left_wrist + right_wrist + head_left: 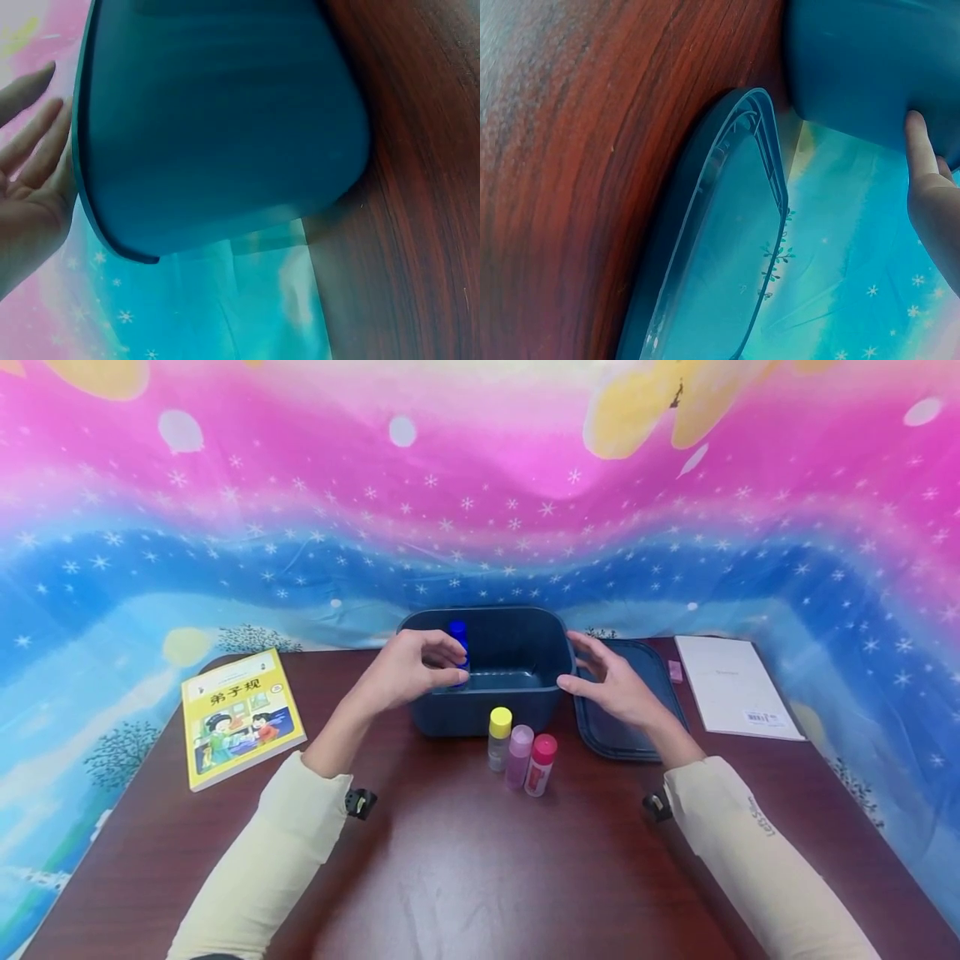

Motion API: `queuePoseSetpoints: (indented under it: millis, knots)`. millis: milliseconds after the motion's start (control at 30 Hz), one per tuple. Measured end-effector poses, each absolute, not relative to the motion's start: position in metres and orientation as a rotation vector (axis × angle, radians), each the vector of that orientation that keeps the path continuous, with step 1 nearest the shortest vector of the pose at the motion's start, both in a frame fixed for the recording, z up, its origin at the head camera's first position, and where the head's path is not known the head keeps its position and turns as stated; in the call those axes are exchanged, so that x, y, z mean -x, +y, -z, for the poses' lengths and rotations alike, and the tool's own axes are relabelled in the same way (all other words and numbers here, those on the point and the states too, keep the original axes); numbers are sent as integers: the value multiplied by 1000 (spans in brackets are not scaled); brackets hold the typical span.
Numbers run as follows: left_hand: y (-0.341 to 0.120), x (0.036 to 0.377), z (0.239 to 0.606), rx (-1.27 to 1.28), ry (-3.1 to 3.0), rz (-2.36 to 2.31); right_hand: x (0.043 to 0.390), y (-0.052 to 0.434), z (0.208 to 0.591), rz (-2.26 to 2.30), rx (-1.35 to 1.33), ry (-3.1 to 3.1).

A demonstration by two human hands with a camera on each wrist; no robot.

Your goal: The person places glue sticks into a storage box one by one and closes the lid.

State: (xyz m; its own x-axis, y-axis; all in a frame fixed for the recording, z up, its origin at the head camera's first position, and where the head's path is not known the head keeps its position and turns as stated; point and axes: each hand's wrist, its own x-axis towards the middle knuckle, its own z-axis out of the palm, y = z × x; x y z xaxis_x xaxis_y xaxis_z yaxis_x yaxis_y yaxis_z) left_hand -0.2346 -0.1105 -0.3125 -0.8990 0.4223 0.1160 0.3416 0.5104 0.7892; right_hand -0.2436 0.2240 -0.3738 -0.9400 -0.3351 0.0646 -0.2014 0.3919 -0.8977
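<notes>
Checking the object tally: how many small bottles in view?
4. Blue-capped bottle in the left hand over the bin; yellow-, pink- and red-capped stand on the table in front. More may sit hidden inside.

Cream long sleeves, black wrist-mounted cameras

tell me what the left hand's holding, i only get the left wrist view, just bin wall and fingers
Observer: From the head view, the left hand pinches a blue-capped bottle over the dark blue bin.
Operator: right hand?
Observer: The right hand rests open against the bin's right wall, holding nothing.
Operator: anything else out?
Observer: Three bottles, capped yellow, pink and red, stand before the bin; its lid lies to the right.
</notes>
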Motion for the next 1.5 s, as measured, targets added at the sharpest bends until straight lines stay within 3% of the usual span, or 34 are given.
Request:
queuePoseSetpoints:
  millis: [500, 1500]
  knots:
    - [-106, 217, 316, -999, 2417, -1333, 243, 224, 373, 1595, 500, 2505]
    - [-88, 209, 361, -1015, 2299, -1283, 243, 224, 374, 1594, 498, 2504]
